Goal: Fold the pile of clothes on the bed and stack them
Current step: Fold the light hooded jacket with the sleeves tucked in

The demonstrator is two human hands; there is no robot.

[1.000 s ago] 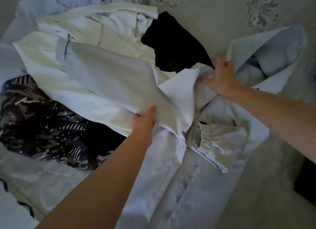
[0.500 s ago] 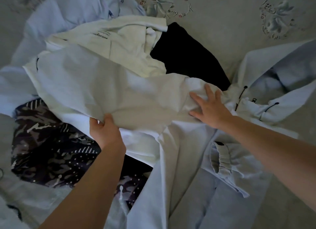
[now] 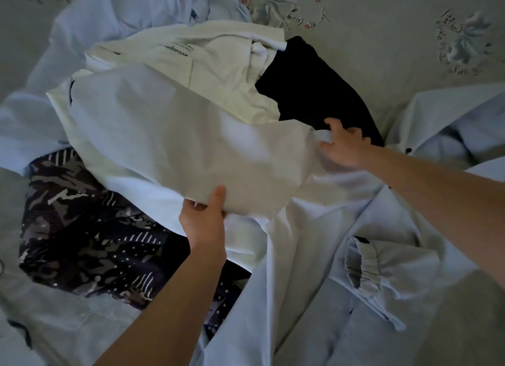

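Pile of clothes on a bed; two bare hands at work on it.

White garment [image 3: 175, 136]: large, loosely spread, lying on top of the pile at the middle of the bed. Left hand [image 3: 203, 221] grips its near edge, thumb on top of the cloth, fingers tucked beneath and hidden. Right hand [image 3: 345, 147] holds its right edge, fingers curled round a fold of the cloth.

Cream shirt [image 3: 196, 62]: with small dark lettering, lying behind the white garment toward the far edge of the bed, partly covered by it.

Black garment [image 3: 317, 92]: just right of the cream shirt, touching it; the right hand's fingertips lie over its near end.

Camouflage-patterned garment [image 3: 82, 234]: dark with grey and white marks, toward the left edge of the bed, partly under the white garment and the left forearm.

Pale blue hooded garment [image 3: 382, 256]: spread along the near and right side of the bed; one elastic cuff [image 3: 362, 264] lies open below the right forearm.

Further pale blue cloth [image 3: 114, 18]: bunched at the far left corner.

Bedsheet [image 3: 382, 32]: grey, floral print, bare at the far right corner.
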